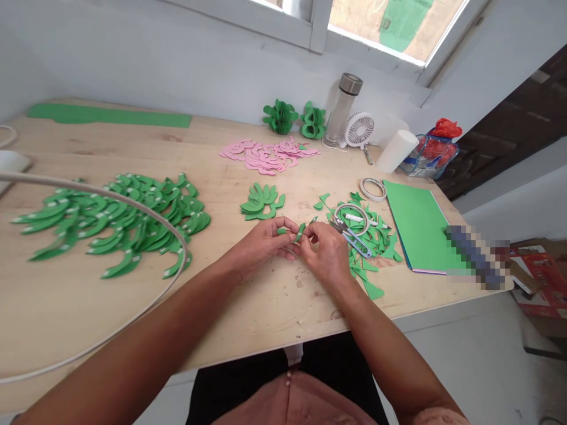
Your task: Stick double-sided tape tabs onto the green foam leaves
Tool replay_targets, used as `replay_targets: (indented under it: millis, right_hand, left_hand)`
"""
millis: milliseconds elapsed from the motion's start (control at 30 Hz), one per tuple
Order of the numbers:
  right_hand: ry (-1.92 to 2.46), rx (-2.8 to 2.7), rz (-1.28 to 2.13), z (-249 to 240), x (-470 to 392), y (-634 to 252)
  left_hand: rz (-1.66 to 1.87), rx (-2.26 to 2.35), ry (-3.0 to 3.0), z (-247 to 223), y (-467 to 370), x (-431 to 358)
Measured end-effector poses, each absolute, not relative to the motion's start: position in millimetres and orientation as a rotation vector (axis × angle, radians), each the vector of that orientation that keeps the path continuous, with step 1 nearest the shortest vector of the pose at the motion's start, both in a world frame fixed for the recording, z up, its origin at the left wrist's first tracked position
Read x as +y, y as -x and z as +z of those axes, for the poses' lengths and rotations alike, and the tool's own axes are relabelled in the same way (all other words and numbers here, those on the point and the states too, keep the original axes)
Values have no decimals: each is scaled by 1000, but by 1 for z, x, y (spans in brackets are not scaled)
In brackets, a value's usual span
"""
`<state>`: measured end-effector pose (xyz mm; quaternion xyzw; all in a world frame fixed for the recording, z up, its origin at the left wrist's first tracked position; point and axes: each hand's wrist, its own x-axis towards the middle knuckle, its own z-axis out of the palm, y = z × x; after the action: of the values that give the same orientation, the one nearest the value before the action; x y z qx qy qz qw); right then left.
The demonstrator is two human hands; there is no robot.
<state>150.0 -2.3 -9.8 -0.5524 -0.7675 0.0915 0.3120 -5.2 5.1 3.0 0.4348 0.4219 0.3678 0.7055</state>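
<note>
1. Red box [547,283]: right of the pink pile [269,157], its marks too blurry to read.
2. Left hand [268,241], right hand [328,249]: fingertips pinched close, holding a green piece [300,231].
3. Green piece: in front of the pink pile, slanting longways back and right.

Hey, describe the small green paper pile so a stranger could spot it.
On the wooden table, find the pink paper pieces. Between them and the left hand lies the small green paper pile. It covers far less table than the big green heap at left or the scraps at right.
</note>
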Motion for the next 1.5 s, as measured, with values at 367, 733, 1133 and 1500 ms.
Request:
replay_targets:
  millis: [367,733,1133,1500]
  right_hand:
    - [1493,-1782,594,-5,-1,-151]
    - [1388,-1731,608,-3,0,-151]
    - [1321,-1803,550,-5,0,-151]
    - [1396,-1808,569,-5,1,-151]
  left_hand:
    - [930,959,-857,-3,0,8]
    - [900,960,-876,-5,-2,8]
    - [926,1036,-1012,-8,-2,12]
    - [921,1026,-1032,-10,-4,11]
